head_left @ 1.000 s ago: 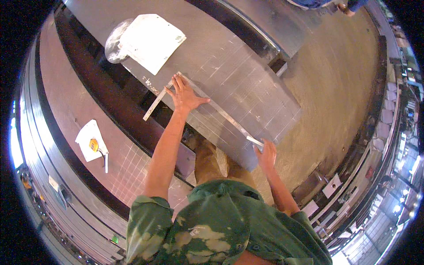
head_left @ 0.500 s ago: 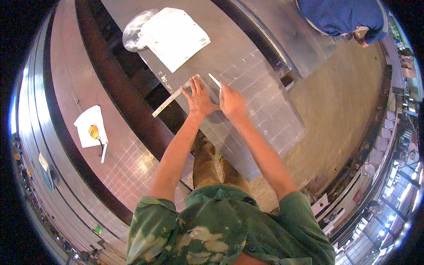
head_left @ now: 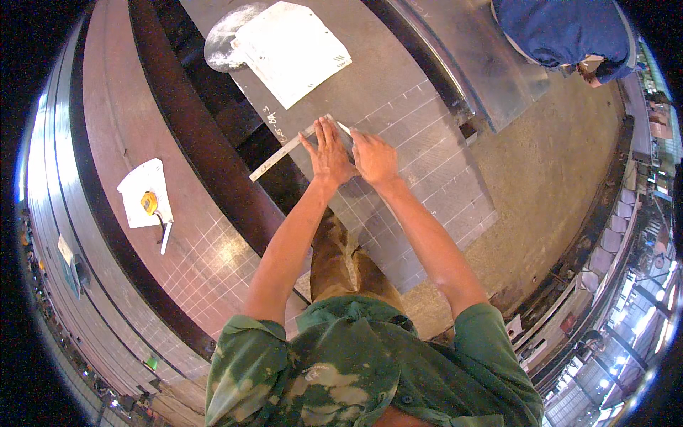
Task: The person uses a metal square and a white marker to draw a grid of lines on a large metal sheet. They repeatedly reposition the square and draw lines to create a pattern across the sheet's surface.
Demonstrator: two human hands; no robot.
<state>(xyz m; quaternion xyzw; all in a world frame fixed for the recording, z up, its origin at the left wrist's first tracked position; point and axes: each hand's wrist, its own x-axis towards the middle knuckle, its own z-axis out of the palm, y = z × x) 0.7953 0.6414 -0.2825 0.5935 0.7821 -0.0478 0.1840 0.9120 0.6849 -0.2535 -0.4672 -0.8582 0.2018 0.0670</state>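
My left hand lies flat with its fingers stretched out, pressing a flat steel ruler onto a grey metal plate. One end of the ruler sticks out past the plate's left edge; whatever lies beneath the palm is hidden. Close beside it, my right hand is closed around a slim white marking stick. The stick's tip is down by the left fingertips, at the ruler's far end. Thin white lines form a grid over the plate's near and right part.
White paper sheets lie on the plate's far end over a pale round smudge. Leftward, past a dark gap, a reddish plate bears another paper with a yellow tape measure. A person in blue is at far right.
My right hand has brought the white stick down and left, from above the plate to the ruler's end beside my left fingers. The whole view has shifted slightly.
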